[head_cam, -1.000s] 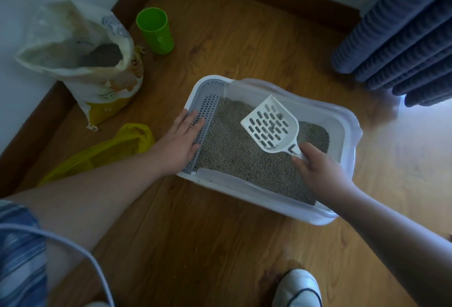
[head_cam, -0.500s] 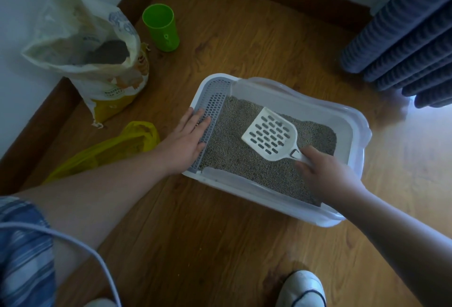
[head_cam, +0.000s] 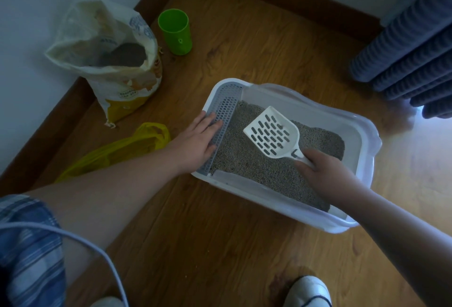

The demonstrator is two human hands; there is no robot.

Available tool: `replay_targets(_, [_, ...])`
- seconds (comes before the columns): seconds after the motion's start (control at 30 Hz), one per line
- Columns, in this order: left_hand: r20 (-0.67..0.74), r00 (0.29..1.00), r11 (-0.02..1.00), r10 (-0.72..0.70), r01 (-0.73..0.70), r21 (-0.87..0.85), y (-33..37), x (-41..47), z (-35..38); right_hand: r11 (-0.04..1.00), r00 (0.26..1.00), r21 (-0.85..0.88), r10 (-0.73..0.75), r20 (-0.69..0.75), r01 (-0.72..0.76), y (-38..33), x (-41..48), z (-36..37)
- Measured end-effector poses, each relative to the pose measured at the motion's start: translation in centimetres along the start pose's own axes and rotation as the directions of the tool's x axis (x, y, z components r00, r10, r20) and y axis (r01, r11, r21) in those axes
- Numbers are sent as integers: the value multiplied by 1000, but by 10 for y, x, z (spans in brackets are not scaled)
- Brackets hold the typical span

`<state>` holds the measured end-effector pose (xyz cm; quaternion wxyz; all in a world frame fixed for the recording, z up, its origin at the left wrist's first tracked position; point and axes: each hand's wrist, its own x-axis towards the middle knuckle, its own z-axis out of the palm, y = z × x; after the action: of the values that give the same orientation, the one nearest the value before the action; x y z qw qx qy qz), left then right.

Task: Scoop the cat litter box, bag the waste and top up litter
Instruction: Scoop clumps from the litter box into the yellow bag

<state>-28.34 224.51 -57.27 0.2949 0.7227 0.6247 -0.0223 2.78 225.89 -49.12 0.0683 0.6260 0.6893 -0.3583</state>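
Scoop held over the litter, box steadied by the other hand.

The right hand (head_cam: pixel 322 172) has its grip closed on the handle of the white slotted scoop (head_cam: pixel 272 133), whose blade sits low over the grey litter (head_cam: pixel 247 162) in the white litter box (head_cam: pixel 367 135) on the wooden floor. The left hand (head_cam: pixel 197 143) lies flat and open on the box's grey grated left edge. To the left lie a yellow bag (head_cam: pixel 115 152), an open litter sack (head_cam: pixel 117 59) and a green cup (head_cam: pixel 176 31).

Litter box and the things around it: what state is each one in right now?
Litter box: uncovered, holding grey litter.
Scoop: gripped by right hand, nearly empty.
Left hand: flat on the box's grille.
Litter bag: open, upright.
Green cup: upright.
Yellow bag: lying crumpled.
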Motion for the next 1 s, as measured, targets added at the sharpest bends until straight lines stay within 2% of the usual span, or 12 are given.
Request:
replay_targets(0.17, [-76, 997, 997, -13, 8, -71, -28, -28, -26, 991, 990, -24, -133, 48, 134, -61, 4, 1])
replay_targets(0.37, [-212, 972, 994, -105, 112, 18, -116, -111, -52, 932, 942, -145, -320, 105, 333, -150, 16, 46])
replay_targets(0.5, [-168, 971, 979, -170, 185, 82, -170, -173, -36, 852, 892, -275, -399, 211, 446, -197, 21, 93])
replay_targets(0.63, [-80, 966, 958, -245, 254, 132, -194, -214, -11, 717, 824, -408, -522, 221, 565, -216, 27, 138])
replay_targets(0.8, [10, 953, 943, -303, 298, 150, -200, -231, 3, 598, 808, -548, -488, 330, 585, -225, 34, 170])
replay_targets(0.87, [27, 950, 942, -311, 305, 138, -202, -232, 4, 538, 800, -604, -501, 331, 587, -224, 34, 175])
replay_targets(1.0, [42, 951, 945, -305, 296, 141, -202, -230, 6, 537, 818, -636, -495, 294, 554, -225, 27, 178])
